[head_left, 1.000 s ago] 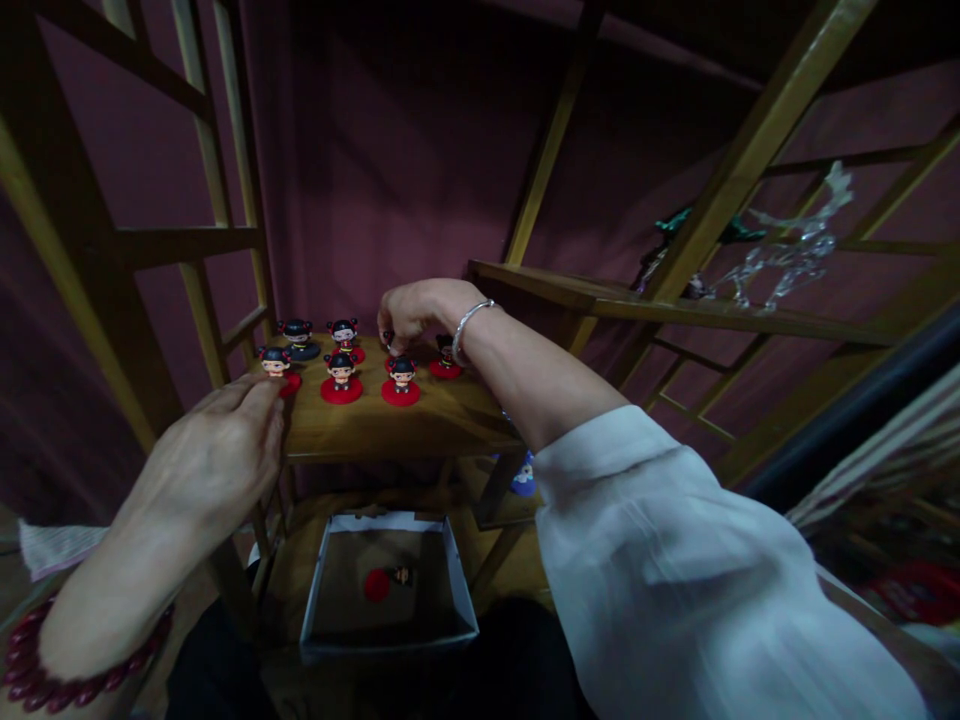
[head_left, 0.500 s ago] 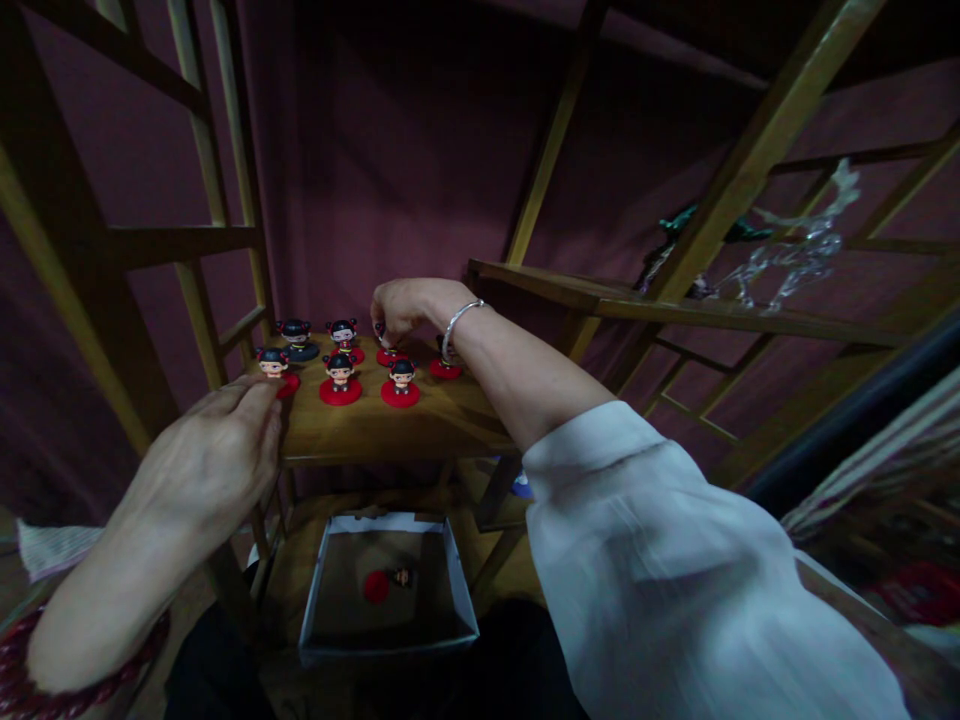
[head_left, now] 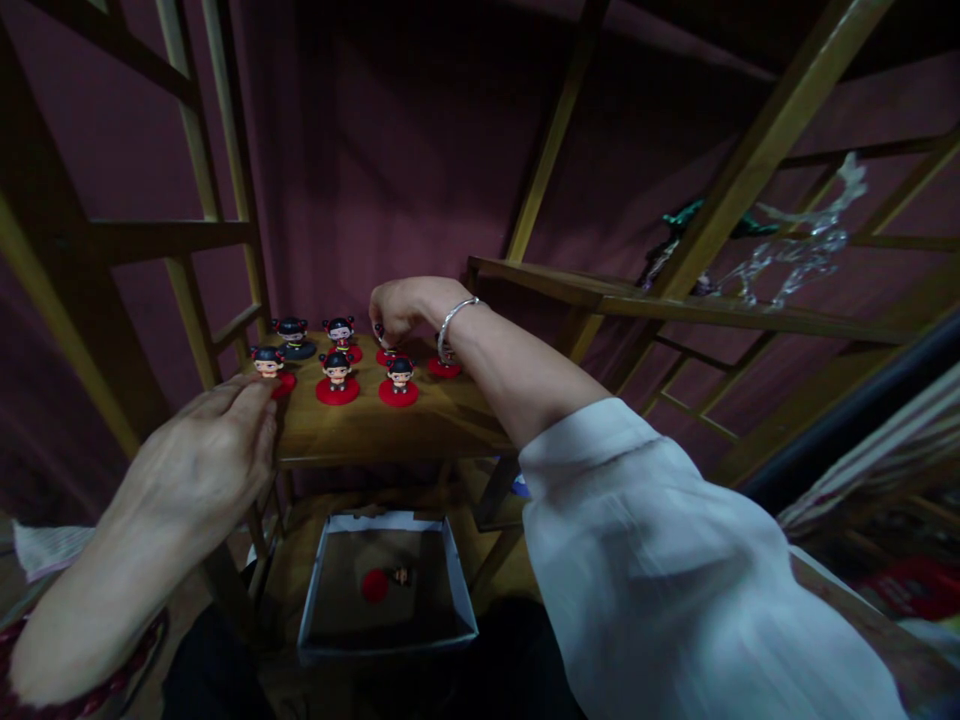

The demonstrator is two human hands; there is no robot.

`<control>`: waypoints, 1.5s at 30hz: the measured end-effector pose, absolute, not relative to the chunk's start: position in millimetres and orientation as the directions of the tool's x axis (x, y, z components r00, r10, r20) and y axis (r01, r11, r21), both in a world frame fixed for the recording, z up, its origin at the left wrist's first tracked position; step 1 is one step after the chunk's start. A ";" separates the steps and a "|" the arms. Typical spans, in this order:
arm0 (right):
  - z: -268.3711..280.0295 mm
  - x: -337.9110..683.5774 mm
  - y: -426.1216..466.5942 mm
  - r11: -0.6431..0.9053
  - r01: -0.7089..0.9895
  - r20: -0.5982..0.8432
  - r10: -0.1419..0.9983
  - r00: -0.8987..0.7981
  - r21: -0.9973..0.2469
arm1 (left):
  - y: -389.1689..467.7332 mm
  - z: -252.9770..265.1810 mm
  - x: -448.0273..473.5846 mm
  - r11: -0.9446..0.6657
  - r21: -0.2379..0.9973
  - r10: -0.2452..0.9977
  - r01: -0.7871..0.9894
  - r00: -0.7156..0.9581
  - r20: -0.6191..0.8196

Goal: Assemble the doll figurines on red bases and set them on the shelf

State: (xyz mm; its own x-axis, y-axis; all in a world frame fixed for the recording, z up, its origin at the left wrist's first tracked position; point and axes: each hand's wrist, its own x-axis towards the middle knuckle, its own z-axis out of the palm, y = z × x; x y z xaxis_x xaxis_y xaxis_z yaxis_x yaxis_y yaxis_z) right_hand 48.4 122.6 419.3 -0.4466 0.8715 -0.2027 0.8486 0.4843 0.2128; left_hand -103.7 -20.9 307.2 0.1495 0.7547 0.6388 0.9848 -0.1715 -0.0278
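Observation:
Small black-haired figurines stand in two rows on a wooden shelf (head_left: 390,435). My right hand (head_left: 401,308) reaches into the back row, its fingers closed over a figurine (head_left: 390,355) on a red base, mostly hidden beneath them. Another red-based figurine (head_left: 444,367) is partly covered by my right wrist. At the shelf's left edge, my left hand (head_left: 206,450) has its fingers together against the front-left figurine (head_left: 270,368), overlapping its red base. Beside that one are a middle figurine (head_left: 337,375) and a right-hand figurine (head_left: 399,380). Behind them are a dark-based figurine (head_left: 292,338) and a red-based figurine (head_left: 340,338).
Below the shelf sits an open shallow box (head_left: 313,590) with one figurine (head_left: 401,576) lying on its side. A higher shelf (head_left: 675,308) on the right bears a clear glass deer (head_left: 806,245). Wooden lattice (head_left: 172,240) rises at the left.
The view has shifted very slightly. Both hands keep nearly the same places beside the figurines, and the figurines stand as before.

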 end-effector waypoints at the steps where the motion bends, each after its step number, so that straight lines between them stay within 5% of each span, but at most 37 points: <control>1: 419.0 48.4 123.6 0.486 0.847 -0.209 0.870 -0.446 0.216 | -21.2 307.3 -103.7 -0.169 -0.023 0.757 0.985 0.145 0.638; 16: 420.0 44.9 118.0 0.472 0.849 -0.216 0.878 -0.428 0.238 | -20.6 307.8 -103.2 -0.166 -0.022 0.756 0.986 0.142 0.639; 22: 430.5 55.5 113.4 0.467 0.853 -0.104 0.884 -0.455 0.235 | -20.4 308.3 -103.3 -0.153 -0.039 0.770 0.987 0.143 0.622; 37: 425.8 88.0 108.2 0.218 0.924 -0.199 0.967 -0.161 0.314 | -24.0 312.1 -102.7 -0.132 -0.013 0.829 0.991 0.117 0.546; 45: 416.9 93.1 124.5 0.364 0.820 -0.209 0.931 -0.300 0.442 | -22.8 311.1 -102.3 -0.137 -0.019 0.808 0.990 0.123 0.577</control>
